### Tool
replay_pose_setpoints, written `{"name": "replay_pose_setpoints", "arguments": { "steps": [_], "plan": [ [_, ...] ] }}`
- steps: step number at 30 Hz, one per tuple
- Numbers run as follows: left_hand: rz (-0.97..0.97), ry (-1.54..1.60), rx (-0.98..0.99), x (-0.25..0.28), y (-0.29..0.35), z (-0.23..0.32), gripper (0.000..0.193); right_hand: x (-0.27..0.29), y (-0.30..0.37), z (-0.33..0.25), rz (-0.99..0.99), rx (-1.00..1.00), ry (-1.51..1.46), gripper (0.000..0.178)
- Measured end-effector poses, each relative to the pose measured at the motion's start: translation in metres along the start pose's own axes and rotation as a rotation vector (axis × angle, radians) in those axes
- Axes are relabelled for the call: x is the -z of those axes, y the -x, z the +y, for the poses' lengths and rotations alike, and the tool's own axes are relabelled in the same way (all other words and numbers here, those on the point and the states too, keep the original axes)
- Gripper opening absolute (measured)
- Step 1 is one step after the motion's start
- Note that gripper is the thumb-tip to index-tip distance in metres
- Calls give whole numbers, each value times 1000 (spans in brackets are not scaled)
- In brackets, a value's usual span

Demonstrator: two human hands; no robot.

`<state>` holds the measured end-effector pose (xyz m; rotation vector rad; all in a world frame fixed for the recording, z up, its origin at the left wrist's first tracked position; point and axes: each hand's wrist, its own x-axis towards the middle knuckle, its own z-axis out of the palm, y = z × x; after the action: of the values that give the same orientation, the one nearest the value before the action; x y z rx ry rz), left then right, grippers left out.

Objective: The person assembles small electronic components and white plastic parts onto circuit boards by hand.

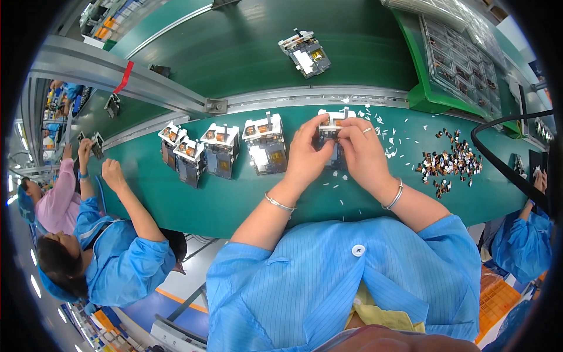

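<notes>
In front of my chest, a small electrical module (332, 121) with a white frame, copper-coloured parts and a dark body stands on the green bench. My left hand (307, 151) is closed around its left side, fingers at the white top and thumb low on the front. From the right, my right hand (365, 154) grips the same module, its bent fingertips near the top; any small piece between them is hidden. Just left of my hands stands a similar module (265, 144) with a white label. Further left is another module (220, 150), beside two more modules (189, 159) leaning close together.
A heap of small copper, black and white parts (450, 162) lies right, with white slips (387, 138) scattered nearby. Beyond the metal rail (311, 95), a module (305, 54) lies on a green belt. A green crate (431, 97) holds clear trays. Co-workers (126, 258) sit left and right.
</notes>
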<state>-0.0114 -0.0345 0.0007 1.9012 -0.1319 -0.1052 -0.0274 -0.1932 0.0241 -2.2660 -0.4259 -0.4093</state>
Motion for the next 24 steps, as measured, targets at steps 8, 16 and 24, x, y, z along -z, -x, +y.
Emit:
{"name": "replay_pose_setpoints", "arguments": {
  "steps": [8,16,24],
  "plan": [
    [94,-97,-188,-4,-1,-4,39,2,-2,5,-6,44,-42,20],
    [40,-56,-100,-1,-1,4,35,6,-5,4,-29,-152,-271,29],
    [11,-26,-65,0,0,3,34,0,0,11,-9,-107,-243,24]
  ]
}}
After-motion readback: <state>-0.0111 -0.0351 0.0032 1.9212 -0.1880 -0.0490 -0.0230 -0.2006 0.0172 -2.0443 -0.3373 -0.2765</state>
